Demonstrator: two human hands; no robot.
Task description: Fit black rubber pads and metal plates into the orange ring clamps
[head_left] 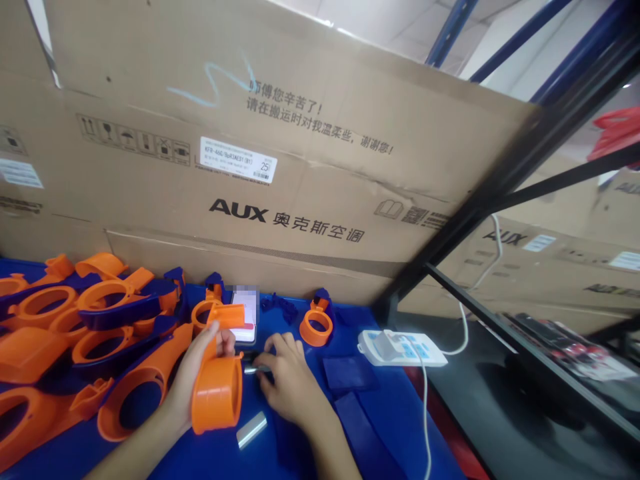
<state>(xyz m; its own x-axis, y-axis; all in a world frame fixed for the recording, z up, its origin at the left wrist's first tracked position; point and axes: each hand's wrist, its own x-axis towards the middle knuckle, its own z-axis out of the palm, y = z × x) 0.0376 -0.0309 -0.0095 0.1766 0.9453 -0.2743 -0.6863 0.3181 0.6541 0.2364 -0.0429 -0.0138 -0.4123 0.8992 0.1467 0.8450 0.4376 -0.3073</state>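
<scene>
My left hand (193,373) is closed around an orange plastic part (217,393). This part has a wide ring at its lower end and a short flat arm at its top. To the right, my right hand (287,373) has its fingers curled down over a small dark and silver tool (254,369) by the blue tabletop; the fingers hide most of it, so its kind cannot be told. A short silver metal bar (251,430) lies on the blue surface below. Behind the hands is a phone (245,333) with its screen lit.
Orange ring parts (47,303), some with dark blue pieces, are heaped at left. Another orange ring (317,328) stands behind my right hand. Flat dark blue pieces (350,373) lie at right, near a white power strip (403,348). A large cardboard box (300,167) rises behind.
</scene>
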